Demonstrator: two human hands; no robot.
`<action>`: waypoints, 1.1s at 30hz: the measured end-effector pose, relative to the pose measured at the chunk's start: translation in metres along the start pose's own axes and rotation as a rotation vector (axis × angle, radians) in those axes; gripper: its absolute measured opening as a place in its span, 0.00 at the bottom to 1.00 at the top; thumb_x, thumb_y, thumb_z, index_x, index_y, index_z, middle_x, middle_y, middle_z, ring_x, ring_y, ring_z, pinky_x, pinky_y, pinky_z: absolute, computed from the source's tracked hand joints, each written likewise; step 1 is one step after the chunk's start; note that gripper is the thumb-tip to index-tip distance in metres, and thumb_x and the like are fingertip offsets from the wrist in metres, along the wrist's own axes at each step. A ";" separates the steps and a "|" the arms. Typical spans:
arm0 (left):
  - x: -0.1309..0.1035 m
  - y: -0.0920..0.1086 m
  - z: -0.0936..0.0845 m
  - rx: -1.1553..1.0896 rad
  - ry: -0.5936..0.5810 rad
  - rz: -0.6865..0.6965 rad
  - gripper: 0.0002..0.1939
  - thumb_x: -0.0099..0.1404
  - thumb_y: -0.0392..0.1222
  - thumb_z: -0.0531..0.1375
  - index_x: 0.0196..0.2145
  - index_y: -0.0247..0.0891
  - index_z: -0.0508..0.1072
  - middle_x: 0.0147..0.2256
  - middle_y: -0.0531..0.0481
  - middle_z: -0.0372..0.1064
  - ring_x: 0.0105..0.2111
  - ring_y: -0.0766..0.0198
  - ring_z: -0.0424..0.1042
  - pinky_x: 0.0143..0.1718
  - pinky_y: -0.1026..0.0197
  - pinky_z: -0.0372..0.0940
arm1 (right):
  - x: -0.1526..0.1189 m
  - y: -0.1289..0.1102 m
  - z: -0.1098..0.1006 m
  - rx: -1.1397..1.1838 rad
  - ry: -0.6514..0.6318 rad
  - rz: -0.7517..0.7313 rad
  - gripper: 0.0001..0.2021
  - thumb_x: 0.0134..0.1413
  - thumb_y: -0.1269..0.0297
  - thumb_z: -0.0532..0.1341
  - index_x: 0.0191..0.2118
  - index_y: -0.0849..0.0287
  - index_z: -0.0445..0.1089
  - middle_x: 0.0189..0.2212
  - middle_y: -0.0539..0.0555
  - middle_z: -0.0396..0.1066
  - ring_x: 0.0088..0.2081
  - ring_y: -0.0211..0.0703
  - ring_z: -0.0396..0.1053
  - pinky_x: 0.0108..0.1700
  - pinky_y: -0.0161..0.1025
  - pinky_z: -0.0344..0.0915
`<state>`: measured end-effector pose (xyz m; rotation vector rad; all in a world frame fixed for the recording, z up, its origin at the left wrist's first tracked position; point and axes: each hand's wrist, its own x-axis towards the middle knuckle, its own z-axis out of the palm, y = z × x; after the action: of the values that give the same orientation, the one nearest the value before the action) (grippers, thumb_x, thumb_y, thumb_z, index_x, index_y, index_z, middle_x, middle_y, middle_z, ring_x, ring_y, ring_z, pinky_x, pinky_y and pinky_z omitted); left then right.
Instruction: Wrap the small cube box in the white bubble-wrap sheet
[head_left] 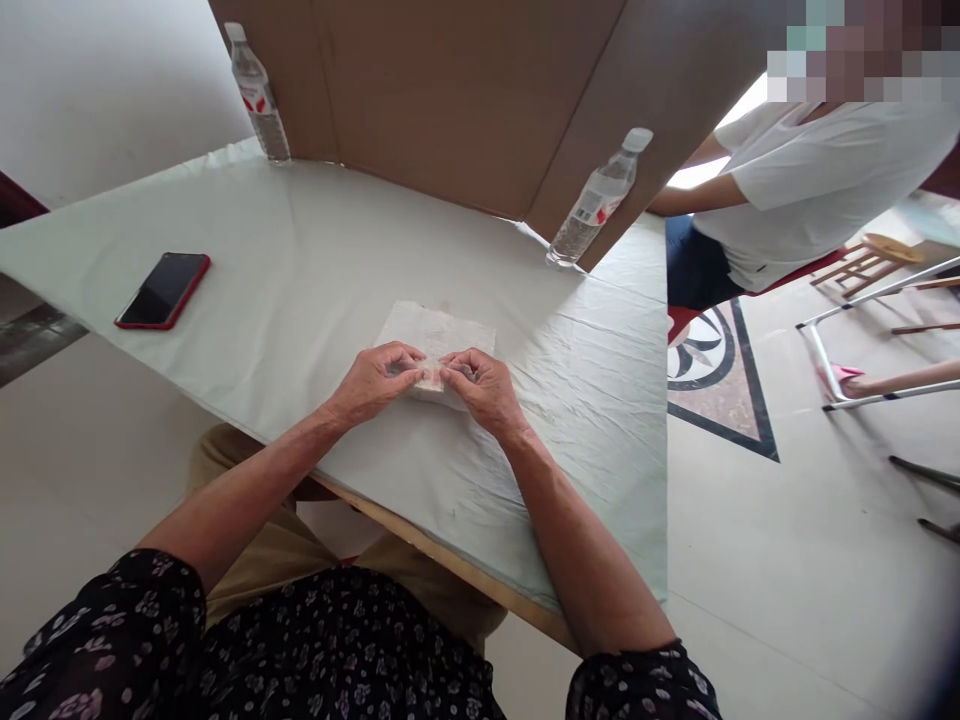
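Note:
A thin whitish sheet, like tissue or cloth, lies flat on the covered table. Over its near part, my left hand and my right hand face each other a short way apart. Between their fingertips is a small pale piece with faint pinkish marks. Thumb and forefinger of each hand are pinched together at its edges. What exactly the piece is cannot be made out.
A phone with a red case lies at the left. Two water bottles, left and right, stand against a brown cardboard panel. Beyond it at the right sits a person in a white shirt.

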<state>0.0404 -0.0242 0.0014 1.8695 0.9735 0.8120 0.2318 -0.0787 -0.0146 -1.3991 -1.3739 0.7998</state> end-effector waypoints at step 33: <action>0.023 0.002 -0.013 -0.041 -0.285 -0.136 0.11 0.53 0.48 0.66 0.26 0.36 0.75 0.25 0.53 0.70 0.28 0.66 0.66 0.30 0.64 0.59 | -0.029 -0.042 0.004 -0.793 -0.018 -0.428 0.06 0.64 0.66 0.59 0.41 0.53 0.75 0.43 0.55 0.79 0.47 0.51 0.71 0.52 0.49 0.57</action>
<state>0.0411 -0.0004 0.0118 1.8028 0.8848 0.4656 0.2103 -0.1112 0.0182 -1.5698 -2.0305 -0.0452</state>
